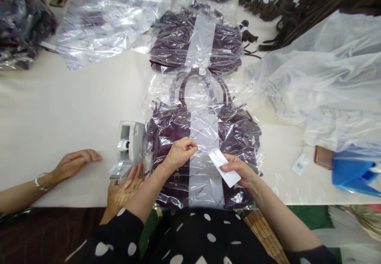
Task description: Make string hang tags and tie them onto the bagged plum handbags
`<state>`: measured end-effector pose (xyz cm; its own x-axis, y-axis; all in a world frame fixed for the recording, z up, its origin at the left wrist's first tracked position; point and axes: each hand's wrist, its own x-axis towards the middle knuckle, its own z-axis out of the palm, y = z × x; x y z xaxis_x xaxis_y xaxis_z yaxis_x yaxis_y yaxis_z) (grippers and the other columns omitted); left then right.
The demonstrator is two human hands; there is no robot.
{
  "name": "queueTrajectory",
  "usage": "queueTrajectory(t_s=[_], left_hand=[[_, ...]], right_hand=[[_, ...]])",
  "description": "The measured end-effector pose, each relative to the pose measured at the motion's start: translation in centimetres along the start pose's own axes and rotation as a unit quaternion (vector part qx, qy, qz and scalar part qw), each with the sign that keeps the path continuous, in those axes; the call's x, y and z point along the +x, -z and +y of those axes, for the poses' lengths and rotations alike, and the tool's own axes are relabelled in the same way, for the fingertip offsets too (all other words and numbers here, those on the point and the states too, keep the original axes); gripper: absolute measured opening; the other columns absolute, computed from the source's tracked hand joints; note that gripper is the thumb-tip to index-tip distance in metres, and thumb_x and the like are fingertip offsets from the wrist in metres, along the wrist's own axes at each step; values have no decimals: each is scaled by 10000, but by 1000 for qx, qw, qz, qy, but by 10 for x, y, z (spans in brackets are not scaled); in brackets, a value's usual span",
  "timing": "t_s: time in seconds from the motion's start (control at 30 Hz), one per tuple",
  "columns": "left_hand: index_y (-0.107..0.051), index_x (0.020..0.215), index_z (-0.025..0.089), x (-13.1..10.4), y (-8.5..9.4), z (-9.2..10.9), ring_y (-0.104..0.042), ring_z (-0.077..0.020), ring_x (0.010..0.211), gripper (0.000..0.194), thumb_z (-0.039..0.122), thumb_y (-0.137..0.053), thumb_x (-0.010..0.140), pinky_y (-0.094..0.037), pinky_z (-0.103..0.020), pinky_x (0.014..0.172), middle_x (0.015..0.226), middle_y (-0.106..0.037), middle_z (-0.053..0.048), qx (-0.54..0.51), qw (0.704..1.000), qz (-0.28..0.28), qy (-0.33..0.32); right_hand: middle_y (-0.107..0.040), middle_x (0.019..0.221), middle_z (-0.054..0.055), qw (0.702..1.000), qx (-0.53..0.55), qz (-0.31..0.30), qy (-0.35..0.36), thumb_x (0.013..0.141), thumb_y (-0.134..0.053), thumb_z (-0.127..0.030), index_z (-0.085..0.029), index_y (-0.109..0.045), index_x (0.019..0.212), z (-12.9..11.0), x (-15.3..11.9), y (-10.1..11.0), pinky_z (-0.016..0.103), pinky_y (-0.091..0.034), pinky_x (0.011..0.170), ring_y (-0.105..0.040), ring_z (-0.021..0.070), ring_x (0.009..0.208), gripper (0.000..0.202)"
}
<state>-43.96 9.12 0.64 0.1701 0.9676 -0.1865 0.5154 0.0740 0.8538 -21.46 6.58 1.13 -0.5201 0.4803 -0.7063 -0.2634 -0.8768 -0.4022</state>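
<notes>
A dark maroon handbag in a clear plastic bag lies flat before me, its handles pointing away. A pale paper band runs down its middle. Above the band, my left hand has thumb and fingertips pinched together; whatever may be between them is too small to make out. My right hand grips a folded white paper over the bag's right half. Beside the bag's left edge stands a grey tape dispenser, with a co-worker's hand at its near end.
Another wrapped handbag lies beyond the first. A co-worker's other hand rests at left. Clear plastic bags and white sheeting spread farther out. At right are a blue holder, a brown phone-like object and a small label.
</notes>
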Motion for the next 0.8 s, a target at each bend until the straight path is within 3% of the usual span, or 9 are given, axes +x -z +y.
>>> queueTrajectory(t_s=[0.2,0.3,0.37,0.43,0.5,0.57,0.63,0.7,0.8], left_hand=[[-587,714,163,0,-13,-3,-500,-104,616,111,115,-496,756,-392,-221,606,669,-532,11,89,993,79,10],[-585,759,170,1,-12,-6,-533,-134,697,134,129,-465,803,-399,-249,657,737,-568,-23,151,982,114,-2],[-590,775,174,3,-7,-5,-542,-139,705,148,145,-455,827,-401,-247,651,747,-586,-34,182,975,122,-17],[-597,761,173,5,-3,0,-542,-137,684,181,167,-440,851,-402,-238,632,724,-588,-39,215,969,110,-59],[-599,744,166,6,-2,10,-536,-135,648,236,184,-405,876,-406,-234,611,678,-575,-40,260,952,86,-140],[-597,739,153,7,-4,22,-532,-138,623,278,178,-366,891,-415,-239,601,647,-567,-42,289,926,61,-233],[-602,766,142,11,-3,33,-544,-143,637,277,158,-354,887,-432,-246,612,659,-580,-47,273,919,43,-283],[-610,796,142,23,5,39,-564,-141,658,237,145,-385,868,-448,-243,621,687,-602,-47,227,935,13,-271],[-623,886,167,64,38,37,-605,-149,766,131,164,-548,778,-478,-254,702,810,-648,-40,171,957,-72,-224]], right_hand=[[-691,705,27,1000,-27,-14,-10,486,-771,-165,-132,-684,871,10,0,4,208,-448,530,-608,124,540,396],[-670,694,22,990,-141,-20,-16,533,-749,-268,-144,-674,907,11,-6,7,242,-443,508,-583,139,522,401],[-665,765,47,953,-302,7,28,577,-726,-348,-160,-670,927,7,-11,5,312,-477,571,-602,196,626,402],[-642,946,98,886,-441,73,128,602,-722,-380,-183,-648,1011,0,-13,-2,423,-466,768,-583,282,874,460],[-558,1159,133,816,-505,127,253,616,-731,-365,-204,-571,1162,-10,-8,-15,486,-332,965,-462,326,1108,592],[-477,1279,129,777,-507,131,349,641,-726,-364,-218,-449,1286,-19,6,-31,477,-242,1037,-384,310,1203,716],[-537,1194,109,806,-451,79,375,685,-695,-401,-217,-452,1257,-23,26,-43,437,-304,1002,-458,274,1134,648],[-615,826,50,871,-363,12,331,774,-587,-474,-202,-557,1051,-24,44,-48,361,-438,800,-572,209,817,389],[-355,473,-55,925,-279,-11,259,840,-452,-545,-199,-550,766,-25,58,-43,241,-312,451,-339,99,427,367]])
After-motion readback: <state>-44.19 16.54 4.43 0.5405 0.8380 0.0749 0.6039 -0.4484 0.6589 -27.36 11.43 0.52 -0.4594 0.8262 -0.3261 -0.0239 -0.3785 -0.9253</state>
